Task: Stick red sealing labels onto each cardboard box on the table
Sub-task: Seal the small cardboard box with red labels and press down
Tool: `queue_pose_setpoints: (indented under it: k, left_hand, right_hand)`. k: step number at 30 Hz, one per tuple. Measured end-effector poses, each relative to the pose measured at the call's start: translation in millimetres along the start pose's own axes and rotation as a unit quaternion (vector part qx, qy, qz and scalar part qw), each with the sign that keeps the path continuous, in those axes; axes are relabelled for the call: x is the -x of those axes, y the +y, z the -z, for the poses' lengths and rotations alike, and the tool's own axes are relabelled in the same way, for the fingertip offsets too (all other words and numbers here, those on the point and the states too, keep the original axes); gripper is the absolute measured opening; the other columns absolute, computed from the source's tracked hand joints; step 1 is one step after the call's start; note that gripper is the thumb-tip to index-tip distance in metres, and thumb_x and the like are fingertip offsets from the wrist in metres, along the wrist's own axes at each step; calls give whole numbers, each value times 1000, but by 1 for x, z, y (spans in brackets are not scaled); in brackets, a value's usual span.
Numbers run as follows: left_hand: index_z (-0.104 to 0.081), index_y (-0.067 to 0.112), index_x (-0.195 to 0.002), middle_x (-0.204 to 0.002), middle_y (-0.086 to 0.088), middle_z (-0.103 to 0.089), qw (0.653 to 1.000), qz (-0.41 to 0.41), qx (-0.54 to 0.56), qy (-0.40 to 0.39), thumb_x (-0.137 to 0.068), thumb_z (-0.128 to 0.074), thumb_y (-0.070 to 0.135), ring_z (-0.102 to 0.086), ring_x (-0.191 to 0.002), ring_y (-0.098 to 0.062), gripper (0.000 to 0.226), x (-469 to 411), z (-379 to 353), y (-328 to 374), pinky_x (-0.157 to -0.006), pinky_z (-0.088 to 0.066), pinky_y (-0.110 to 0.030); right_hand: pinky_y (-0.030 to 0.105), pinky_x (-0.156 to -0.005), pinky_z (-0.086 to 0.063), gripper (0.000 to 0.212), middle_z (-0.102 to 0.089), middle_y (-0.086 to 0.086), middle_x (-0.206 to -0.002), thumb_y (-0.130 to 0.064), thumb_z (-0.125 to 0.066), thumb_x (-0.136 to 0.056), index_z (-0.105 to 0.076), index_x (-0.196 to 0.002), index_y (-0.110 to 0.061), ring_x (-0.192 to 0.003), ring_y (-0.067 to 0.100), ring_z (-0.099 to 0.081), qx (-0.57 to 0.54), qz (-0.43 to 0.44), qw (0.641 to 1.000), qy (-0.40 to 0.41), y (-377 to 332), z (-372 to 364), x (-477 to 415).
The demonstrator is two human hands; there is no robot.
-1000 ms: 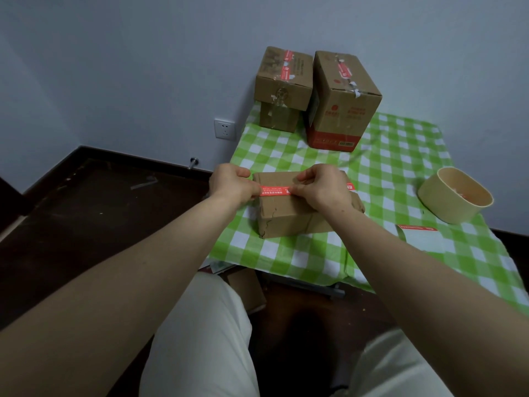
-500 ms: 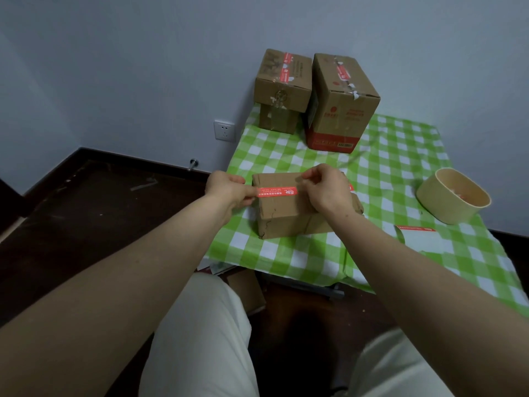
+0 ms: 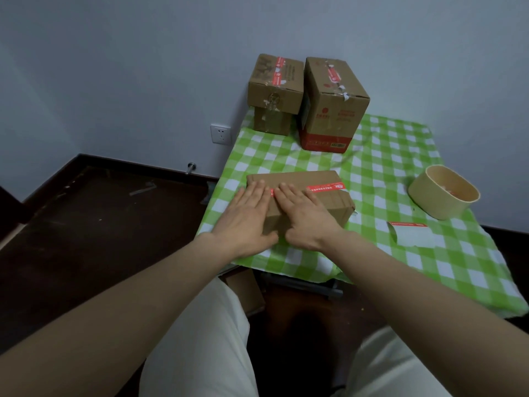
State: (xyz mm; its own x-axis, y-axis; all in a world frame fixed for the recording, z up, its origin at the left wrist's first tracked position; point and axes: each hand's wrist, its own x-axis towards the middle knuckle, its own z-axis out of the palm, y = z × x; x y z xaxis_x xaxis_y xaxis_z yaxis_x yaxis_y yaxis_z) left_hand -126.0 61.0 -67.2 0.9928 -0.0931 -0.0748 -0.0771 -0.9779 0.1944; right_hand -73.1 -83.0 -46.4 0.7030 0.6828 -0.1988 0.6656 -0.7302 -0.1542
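A flat cardboard box (image 3: 332,202) lies near the front left of the table with the green checked cloth (image 3: 380,170). A red sealing label (image 3: 325,187) runs along its top; most of the strip is under my hands. My left hand (image 3: 247,216) and my right hand (image 3: 303,214) lie side by side with straight fingers, pressing down on the box top. At the back stand two boxes: a small one (image 3: 274,84) on top of another box, and a taller one (image 3: 333,104). Both carry red labels on top.
A round beige paper bowl (image 3: 442,193) stands at the right of the table. In front of it lies a white backing sheet (image 3: 413,234) with a red strip at its top edge. Dark floor lies to the left; a wall socket (image 3: 221,134) is beside the table.
Earlier both hands pinched the ends of the red label above the box. Now the label is down on the box top and both hands press flat on it.
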Motion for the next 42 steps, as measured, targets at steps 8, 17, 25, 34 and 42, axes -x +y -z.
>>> queue_pose_setpoints:
  k: [8, 17, 25, 34, 42]
  left_hand:
    - [5, 11, -150, -159, -7, 11, 983, 92, 148, 66, -98, -40, 33, -5, -146, -23, 72, 6, -14, 6, -118, -14, -38]
    - [-6, 21, -151, -158, 1, -16, 926, 139, 316, 155, -95, -52, 25, -39, -133, -22, 73, 12, -24, 18, -106, -38, -36]
    - [-4, 15, -151, -155, -8, -26, 913, 185, 336, 137, -81, -70, 35, -30, -140, -27, 99, 11, -16, 4, -110, -33, -41]
    - [-41, 24, -141, -129, -4, -60, 916, 154, 336, 156, -84, -67, 20, -54, -119, -20, 64, 7, -10, 0, -88, -41, -22]
    - [-2, 11, -150, -159, -6, -1, 965, 135, 180, 135, -74, -75, 41, -4, -146, -19, 109, 9, 1, -4, -118, -14, -33]
  right_hand:
    - [29, -117, 8, 92, 7, 6, -159, -17, -53, -79, 3, -151, -13, -146, 15, 7, 14, -9, 1000, 18, 11, -2, 5]
    - [33, -118, 5, 93, 7, 9, -159, -24, -56, -79, 3, -150, -10, -147, 20, 5, 34, -26, 999, 28, 3, -9, 6]
    - [38, -119, 7, 95, 10, 3, -159, -22, -54, -77, 6, -150, -14, -146, 15, 11, -8, 8, 998, 57, -17, 5, -3]
    - [39, -119, 6, 94, 9, 4, -159, -19, -54, -77, 4, -150, -14, -146, 18, 8, 3, 12, 1000, 22, -26, -11, -13]
    - [37, -119, 8, 97, 10, 3, -159, -13, -55, -75, 5, -150, -13, -146, 13, 11, -88, -6, 995, 44, -11, 4, -6]
